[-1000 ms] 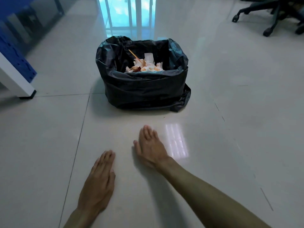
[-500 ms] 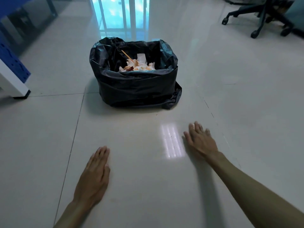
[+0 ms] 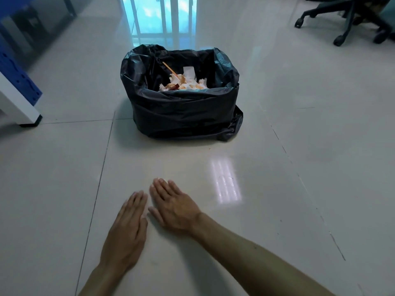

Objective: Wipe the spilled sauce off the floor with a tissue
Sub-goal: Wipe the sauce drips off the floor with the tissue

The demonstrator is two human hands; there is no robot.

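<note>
My left hand (image 3: 126, 231) lies flat, palm down, on the glossy pale floor tiles (image 3: 267, 210) near the bottom of the view, holding nothing. My right hand (image 3: 173, 207) lies flat beside it, fingers stretched forward, almost touching the left one, and it is empty too. Beyond them stands a bin lined with a black bag (image 3: 183, 112). Inside it lie crumpled white tissues stained orange-red (image 3: 184, 84) and a thin wooden stick. I see no sauce on the tiles around my hands.
A blue and white furniture leg (image 3: 20, 103) stands at the left. Wheeled office chair bases (image 3: 346, 22) are at the top right. A window reflection shines on the floor behind the bin, and a bright glare patch (image 3: 226, 182) lies to the right of my hands.
My right hand has slid left across the floor from near the glare patch to beside my left hand. The left hand has stayed flat in place.
</note>
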